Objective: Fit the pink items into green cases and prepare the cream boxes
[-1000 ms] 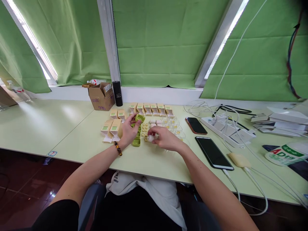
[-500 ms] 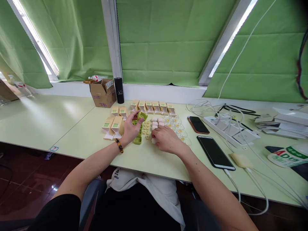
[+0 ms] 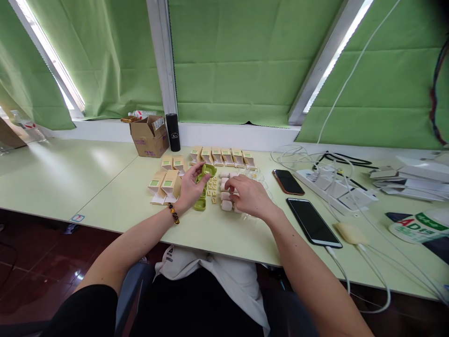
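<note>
My left hand holds a small green case up off the pale green table. Below it, more green cases lie in a short column. My right hand rests palm down over a column of small white rounded pieces, fingertips touching them. Small yellow parts lie between the two columns. Tan and green paper boxes stand to the left and in a row behind. Clear plastic lids near the right hand are mostly hidden by it.
A cardboard box and a black cylinder stand by the window sill. Two phones lie to the right, beside a white power strip with several cables. Papers and a green-white package sit at far right.
My right hand set a white piece down at the near end of the white column and now lies over that column. The left hand kept the green case raised.
</note>
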The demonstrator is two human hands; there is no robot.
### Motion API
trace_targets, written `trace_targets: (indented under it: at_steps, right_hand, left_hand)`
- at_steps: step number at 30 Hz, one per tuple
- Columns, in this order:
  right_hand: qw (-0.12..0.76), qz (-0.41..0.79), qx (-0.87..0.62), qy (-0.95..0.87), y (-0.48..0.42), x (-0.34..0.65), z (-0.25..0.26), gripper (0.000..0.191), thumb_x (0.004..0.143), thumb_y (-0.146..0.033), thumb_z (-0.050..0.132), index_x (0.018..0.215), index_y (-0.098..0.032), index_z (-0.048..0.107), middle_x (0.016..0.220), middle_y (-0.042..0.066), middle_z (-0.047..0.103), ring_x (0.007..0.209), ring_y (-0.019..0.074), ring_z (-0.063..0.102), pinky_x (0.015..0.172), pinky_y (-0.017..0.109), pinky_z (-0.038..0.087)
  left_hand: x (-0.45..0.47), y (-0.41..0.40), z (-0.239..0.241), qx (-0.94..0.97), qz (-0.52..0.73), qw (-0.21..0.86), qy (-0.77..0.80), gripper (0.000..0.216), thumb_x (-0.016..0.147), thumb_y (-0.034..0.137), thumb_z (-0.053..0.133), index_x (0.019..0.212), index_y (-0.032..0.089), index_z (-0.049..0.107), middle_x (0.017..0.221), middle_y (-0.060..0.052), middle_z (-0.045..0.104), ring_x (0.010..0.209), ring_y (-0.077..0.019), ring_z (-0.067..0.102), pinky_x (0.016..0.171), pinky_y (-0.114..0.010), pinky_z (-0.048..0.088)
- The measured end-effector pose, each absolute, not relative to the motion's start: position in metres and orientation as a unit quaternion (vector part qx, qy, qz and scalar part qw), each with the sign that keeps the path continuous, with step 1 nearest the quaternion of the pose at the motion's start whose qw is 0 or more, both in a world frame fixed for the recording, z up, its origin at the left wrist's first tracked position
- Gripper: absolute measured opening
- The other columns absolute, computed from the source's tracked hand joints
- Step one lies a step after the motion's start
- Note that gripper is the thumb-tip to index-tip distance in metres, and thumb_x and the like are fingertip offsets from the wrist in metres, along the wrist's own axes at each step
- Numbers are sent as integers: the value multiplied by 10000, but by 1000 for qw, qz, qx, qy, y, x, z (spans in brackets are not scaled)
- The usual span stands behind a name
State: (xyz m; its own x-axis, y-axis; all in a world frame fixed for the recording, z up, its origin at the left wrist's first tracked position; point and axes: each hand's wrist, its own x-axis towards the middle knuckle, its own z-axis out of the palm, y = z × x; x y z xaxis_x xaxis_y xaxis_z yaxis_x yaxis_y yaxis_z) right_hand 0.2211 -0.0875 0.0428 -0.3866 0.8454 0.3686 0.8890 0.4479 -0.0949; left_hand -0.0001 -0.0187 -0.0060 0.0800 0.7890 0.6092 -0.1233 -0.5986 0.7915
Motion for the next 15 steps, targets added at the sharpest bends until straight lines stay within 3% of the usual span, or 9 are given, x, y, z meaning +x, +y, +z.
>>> trace_targets:
  at_steps: [6, 15]
  right_hand:
    - [376, -159, -436, -802, -77, 216, 27, 175, 943, -92, 596, 1018, -213, 697, 984, 86, 774, 931, 268, 664, 741, 378, 483]
    - [498, -207, -320, -779, -71, 203, 11, 370, 1030, -213, 575, 1398, -244, 588, 1355, 165, 684, 1248, 348, 660, 974, 530, 613]
  left_hand:
    - [1, -19, -5, 623, 623, 421, 217, 601, 840, 465, 935, 1293, 181, 660, 1261, -149, 757, 1199, -259, 738, 1112, -441, 587]
    - [5, -30, 4, 602, 626, 455, 195, 582, 820, 501, 952, 1216, 182, 671, 1172, -129, 792, 1092, -234, 789, 1012, -397, 639]
